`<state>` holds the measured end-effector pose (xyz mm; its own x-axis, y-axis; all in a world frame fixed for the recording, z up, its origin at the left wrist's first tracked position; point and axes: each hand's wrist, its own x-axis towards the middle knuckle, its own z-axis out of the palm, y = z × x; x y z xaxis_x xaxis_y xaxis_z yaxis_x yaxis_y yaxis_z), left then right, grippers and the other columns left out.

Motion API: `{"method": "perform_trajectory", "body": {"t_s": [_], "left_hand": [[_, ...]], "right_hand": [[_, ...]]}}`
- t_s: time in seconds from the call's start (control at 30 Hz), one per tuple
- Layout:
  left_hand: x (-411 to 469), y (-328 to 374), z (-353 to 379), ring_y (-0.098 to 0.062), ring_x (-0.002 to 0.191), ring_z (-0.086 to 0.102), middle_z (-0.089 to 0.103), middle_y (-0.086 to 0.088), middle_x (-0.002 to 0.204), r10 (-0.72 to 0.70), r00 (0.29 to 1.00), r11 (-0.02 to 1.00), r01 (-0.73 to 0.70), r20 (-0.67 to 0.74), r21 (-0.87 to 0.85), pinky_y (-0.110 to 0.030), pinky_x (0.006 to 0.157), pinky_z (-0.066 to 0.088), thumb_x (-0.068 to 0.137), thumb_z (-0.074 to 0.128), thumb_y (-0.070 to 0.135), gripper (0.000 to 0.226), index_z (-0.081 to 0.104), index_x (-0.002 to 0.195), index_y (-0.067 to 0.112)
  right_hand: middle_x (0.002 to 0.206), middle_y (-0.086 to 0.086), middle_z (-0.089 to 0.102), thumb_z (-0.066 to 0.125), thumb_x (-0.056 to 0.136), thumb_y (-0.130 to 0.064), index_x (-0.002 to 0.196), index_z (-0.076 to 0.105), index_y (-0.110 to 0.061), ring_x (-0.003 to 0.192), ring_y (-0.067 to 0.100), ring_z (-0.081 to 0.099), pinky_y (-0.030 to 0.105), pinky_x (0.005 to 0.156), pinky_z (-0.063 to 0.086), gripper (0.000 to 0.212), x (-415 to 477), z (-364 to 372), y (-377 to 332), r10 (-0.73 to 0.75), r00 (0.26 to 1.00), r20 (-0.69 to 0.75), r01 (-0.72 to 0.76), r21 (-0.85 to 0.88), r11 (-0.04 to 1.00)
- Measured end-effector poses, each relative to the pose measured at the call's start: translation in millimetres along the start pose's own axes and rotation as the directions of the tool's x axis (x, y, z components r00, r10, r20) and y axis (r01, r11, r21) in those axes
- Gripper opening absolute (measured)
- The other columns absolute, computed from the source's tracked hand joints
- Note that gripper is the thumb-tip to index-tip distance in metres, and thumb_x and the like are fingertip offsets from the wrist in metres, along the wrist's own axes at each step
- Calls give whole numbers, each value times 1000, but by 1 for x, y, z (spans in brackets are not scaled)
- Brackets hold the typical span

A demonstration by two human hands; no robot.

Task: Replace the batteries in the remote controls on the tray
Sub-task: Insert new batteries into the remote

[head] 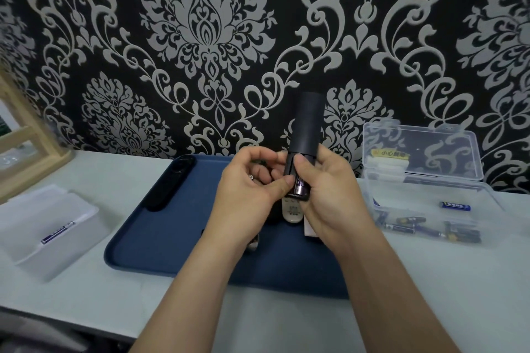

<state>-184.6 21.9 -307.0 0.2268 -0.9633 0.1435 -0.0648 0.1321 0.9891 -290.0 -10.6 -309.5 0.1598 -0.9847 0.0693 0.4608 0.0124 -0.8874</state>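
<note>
Clamping the light, slick black remote (pixel 308 123) by its near end above the tray (pixel 160 238), the right hand (pixel 329 195) steadies it upright while the left hand (pixel 246 189) pinches the small, stiff battery (pixel 300 188) in its open bay.

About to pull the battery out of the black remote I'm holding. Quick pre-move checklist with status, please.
1. Right hand wraps the black remote: ok.
2. Cover off, compartment exposed: ok.
3. Left hand thumb on the battery: ok.
4. Left palm free: cannot tell, fingers curled.
5. Clear box open, spare batteries inside: ok.
6. Polarity marks readable: cannot tell.
</note>
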Motion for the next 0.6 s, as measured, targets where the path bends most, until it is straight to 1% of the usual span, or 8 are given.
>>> {"method": "perform_trajectory", "body": {"t_s": [0.13,0.2,0.27,0.33,0.4,0.43,0.5,0.6], "left_hand": [[0,-1,-3,-5,64,59,62,-3,72,-39,999,996,37,21,83,-12,59,48,81,75,10,19,61,93,10],[0,-1,-2,-4,58,57,62,-2,71,-81,996,995,79,32,55,-13,52,47,83,73,15,16,60,90,9],[3,0,-6,-4,50,44,57,1,71,-214,975,968,220,63,-121,-14,41,32,86,69,23,15,60,93,12],[7,3,-12,-7,55,42,56,-2,75,-323,928,816,373,187,-442,-16,43,28,83,62,18,14,56,96,13],[9,3,-17,-12,62,52,58,-8,79,-324,910,653,412,258,-636,-18,48,40,75,53,2,24,51,97,11],[8,3,-17,-15,66,58,60,-12,81,-308,915,624,401,260,-671,-19,53,48,75,47,-8,28,51,98,8],[6,3,-18,-20,72,69,66,-19,86,-276,929,647,368,246,-668,-23,65,58,86,35,-20,35,53,106,1],[4,2,-18,-25,85,73,72,-25,94,-198,957,731,289,213,-618,-24,71,59,94,34,-16,35,52,118,1]], "right_hand": [[98,15,72,40,102,2,104,61,-3,92,29,72,47,87,58,22,1,0,4,0,999,-41,0,0,1000],[101,17,72,39,102,2,105,60,-2,96,30,72,48,90,57,22,1,1,4,-19,999,-50,19,6,1000],[97,17,72,37,102,2,105,58,-3,93,29,73,43,87,59,22,0,1,2,-3,998,-55,8,85,996],[93,17,71,37,103,1,107,57,-1,86,27,74,38,79,61,21,1,-2,-1,73,996,-56,-60,202,977],[89,17,71,39,102,0,111,56,2,74,23,72,33,69,62,19,1,-6,-3,166,985,-48,-147,265,953],[87,17,70,41,101,-2,112,55,2,69,22,70,31,62,61,18,1,-7,-3,203,978,-39,-185,269,945],[85,17,69,44,99,-2,107,56,0,68,21,65,26,54,55,14,2,-8,-4,243,970,-26,-228,256,939],[76,14,67,44,97,3,96,59,-2,65,18,63,24,54,52,15,3,-9,-4,240,971,-24,-226,251,941]]}}
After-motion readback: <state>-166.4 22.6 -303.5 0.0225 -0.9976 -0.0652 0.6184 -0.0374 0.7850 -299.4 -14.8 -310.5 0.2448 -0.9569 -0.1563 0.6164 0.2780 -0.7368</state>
